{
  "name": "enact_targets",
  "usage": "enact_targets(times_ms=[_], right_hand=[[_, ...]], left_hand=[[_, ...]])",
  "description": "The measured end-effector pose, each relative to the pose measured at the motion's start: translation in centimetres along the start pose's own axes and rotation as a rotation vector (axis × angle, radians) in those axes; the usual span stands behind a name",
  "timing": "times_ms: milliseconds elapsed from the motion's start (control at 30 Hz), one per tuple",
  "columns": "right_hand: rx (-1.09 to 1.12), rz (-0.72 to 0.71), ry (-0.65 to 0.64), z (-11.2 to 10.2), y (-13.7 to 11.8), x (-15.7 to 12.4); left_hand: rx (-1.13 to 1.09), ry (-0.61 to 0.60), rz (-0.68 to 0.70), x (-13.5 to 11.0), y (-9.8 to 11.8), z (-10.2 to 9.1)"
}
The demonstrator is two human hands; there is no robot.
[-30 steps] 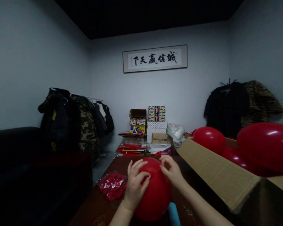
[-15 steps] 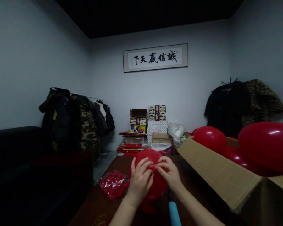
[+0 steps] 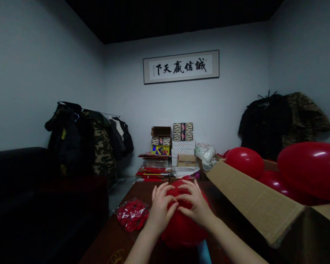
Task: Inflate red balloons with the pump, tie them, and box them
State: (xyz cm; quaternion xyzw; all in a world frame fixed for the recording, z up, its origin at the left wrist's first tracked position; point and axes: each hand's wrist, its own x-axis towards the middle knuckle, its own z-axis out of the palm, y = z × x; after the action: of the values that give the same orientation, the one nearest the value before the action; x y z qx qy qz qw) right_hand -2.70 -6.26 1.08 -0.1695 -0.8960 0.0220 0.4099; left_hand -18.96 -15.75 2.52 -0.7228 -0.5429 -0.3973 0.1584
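Both my hands grip one red balloon [image 3: 185, 227] over the dark wooden table [image 3: 104, 245]. My left hand [image 3: 160, 209] curls round its upper left side. My right hand [image 3: 194, 203] presses on its top from the right, fingers bent over it. The fingertips of the two hands almost touch. A light blue tube [image 3: 204, 255], perhaps a pump, pokes out just below the balloon at the bottom edge. A clear bag of uninflated red balloons [image 3: 132, 215] lies on the table left of my left hand.
A large open cardboard box [image 3: 253, 200] with several inflated red balloons [image 3: 309, 170] fills the right side. Stacked boxes and papers [image 3: 172, 152] sit at the table's far end. Coats hang on a rack [image 3: 85, 139] at left and on the right wall [image 3: 283, 121].
The balloon has sunk lower and looks flatter. Both hands have shifted onto its top, the right hand spreading over it; the blue tube is more hidden.
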Motion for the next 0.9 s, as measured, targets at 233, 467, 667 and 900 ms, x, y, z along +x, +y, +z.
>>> enact_targets(times_ms=[233, 467, 667, 900], right_hand=[[-0.065, -0.093, 0.147, 0.3, -0.6, 0.1], [-0.167, -0.139, 0.160, 0.3, -0.9, 0.4], [-0.197, -0.174, 0.157, 0.3, -1.0, 0.1], [-0.151, -0.171, 0.153, 0.3, -0.8, -0.1]], left_hand=[[-0.020, 0.121, -0.138, -0.1, 0.8, 0.6], [0.163, 0.163, -0.016, -0.3, 1.9, 0.3], [0.149, 0.136, -0.075, -0.2, 1.7, 0.7], [0.033, 0.139, -0.153, 0.0, 1.1, 1.2]])
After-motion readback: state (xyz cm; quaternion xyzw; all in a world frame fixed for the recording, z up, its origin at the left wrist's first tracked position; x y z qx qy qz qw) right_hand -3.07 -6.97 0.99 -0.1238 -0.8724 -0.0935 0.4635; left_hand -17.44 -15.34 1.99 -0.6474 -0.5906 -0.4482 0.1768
